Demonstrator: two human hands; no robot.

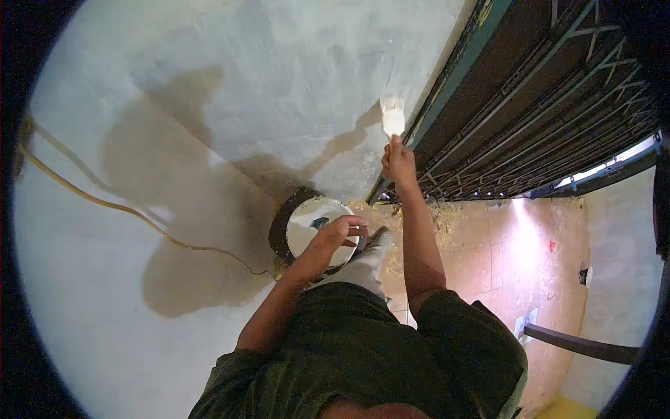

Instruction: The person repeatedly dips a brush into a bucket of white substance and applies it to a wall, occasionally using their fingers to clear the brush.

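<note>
My right hand (399,167) is wrapped round the handle of a paintbrush (393,115). The brush points up, its pale bristles against the whitish wall (307,77), close to the dark green frame (453,91). Over a bucket of white paint (301,234) hangs my left hand (342,235), with nothing in it and its fingers loosely bent and apart. A small dark patch shows inside the bucket beside that hand.
A folding metal gate (544,91) stands at the right of the wall. On the left a yellowish cable (139,215) runs down the wall to near the bucket. The tiled floor (481,258) has pale splatters, and a dark bar (579,343) juts in at lower right.
</note>
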